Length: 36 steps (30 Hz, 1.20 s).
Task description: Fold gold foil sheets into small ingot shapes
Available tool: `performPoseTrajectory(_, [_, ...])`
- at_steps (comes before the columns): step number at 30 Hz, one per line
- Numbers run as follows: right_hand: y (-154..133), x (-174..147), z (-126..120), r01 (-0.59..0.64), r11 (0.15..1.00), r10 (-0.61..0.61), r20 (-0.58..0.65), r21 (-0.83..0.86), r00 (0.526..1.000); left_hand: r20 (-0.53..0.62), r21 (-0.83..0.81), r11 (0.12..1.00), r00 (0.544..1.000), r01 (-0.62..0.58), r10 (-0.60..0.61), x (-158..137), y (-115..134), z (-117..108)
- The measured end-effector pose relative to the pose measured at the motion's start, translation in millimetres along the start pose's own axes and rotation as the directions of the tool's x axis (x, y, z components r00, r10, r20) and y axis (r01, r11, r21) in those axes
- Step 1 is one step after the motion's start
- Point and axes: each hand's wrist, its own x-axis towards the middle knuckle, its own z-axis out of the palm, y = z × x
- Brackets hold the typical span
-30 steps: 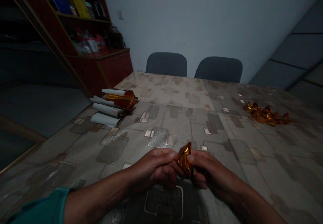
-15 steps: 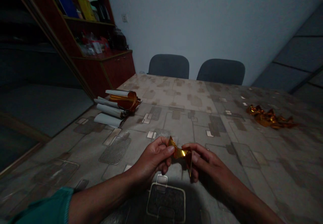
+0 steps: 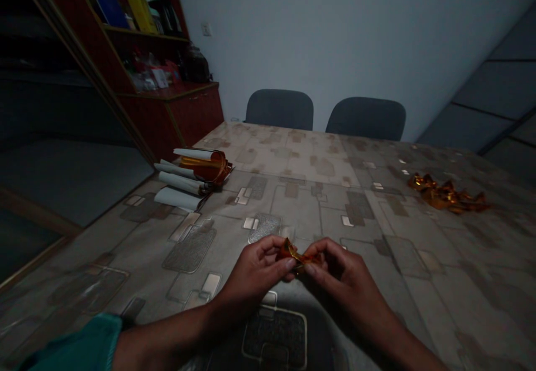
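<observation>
A small piece of folded gold foil paper (image 3: 295,254) is held above the table between my two hands. My left hand (image 3: 262,265) pinches its left end, thumb on the near side. On its other end, my right hand (image 3: 337,265) grips with thumb and fingers, hiding much of that side. At the right of the table lies a row of folded gold foil pieces (image 3: 448,194). Rolled sheets with grey-white backs and gold faces (image 3: 184,178) lie stacked at the left.
A patterned cloth (image 3: 318,192) covers the table. Two dark chairs (image 3: 279,107) stand at its far edge, against a pale wall. Back left is a reddish wooden cabinet (image 3: 192,111) whose shelves hold a yellow folder (image 3: 142,14), bags and a dark jar (image 3: 196,64).
My right hand has drawn in toward my left, and its fingers have curled further over the foil paper. The foil's right part is now turned and mostly covered.
</observation>
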Motion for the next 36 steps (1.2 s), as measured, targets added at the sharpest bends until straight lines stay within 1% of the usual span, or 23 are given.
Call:
performPoseTrajectory(3, [-2.9, -0.5, 0.4, 0.021, 0.996, -0.025, -0.035, -0.088, 0.999, 0.004, 0.021, 1.000, 1.000, -0.006, 0.006, -1.3, -2.5, -2.9])
performPoseTrajectory(8, [-4.6, 0.3, 1.2, 0.064, 0.982, -0.072, -0.038, -0.177, 0.997, -0.003, 0.087, 0.996, 1.000, -0.025, 0.025, -4.1, -3.6, -5.5])
performPoseTrajectory(12, [-3.3, 1.2, 1.9, 0.074, 0.984, -0.076, -0.003, -0.161, 0.997, -0.016, 0.087, 0.996, 1.000, -0.024, 0.026, -5.1, -1.9, -3.2])
performPoseTrajectory(16, [-1.9, 2.4, 1.5, 0.092, 0.985, -0.093, 0.002, -0.147, 0.996, -0.035, 0.063, 0.998, 0.999, 0.012, -0.010, -3.9, -0.6, -2.4])
performPoseTrajectory(21, [-3.7, 3.0, 2.0, 0.109, 0.974, -0.113, -0.011, -0.197, 0.994, -0.035, 0.054, 0.998, 0.999, 0.030, -0.028, -4.1, -1.4, -3.9])
performPoseTrajectory(26, [-3.8, 2.6, 2.9, 0.098, 0.967, -0.099, 0.009, -0.236, 0.995, -0.028, 0.058, 0.997, 0.998, 0.056, -0.055, -5.2, 1.0, -1.9])
performPoseTrajectory(32, [0.6, 2.3, 2.1, 0.189, 0.951, -0.193, 0.008, -0.246, 0.981, -0.065, 0.019, 0.998, 0.996, 0.067, -0.066, -5.1, 3.8, -0.7])
performPoseTrajectory(36, [3.4, 2.0, 4.7, 0.193, 0.933, -0.205, -0.008, -0.303, 0.979, -0.050, 0.040, 0.998, 0.997, 0.055, -0.053, -7.4, 4.2, 1.7])
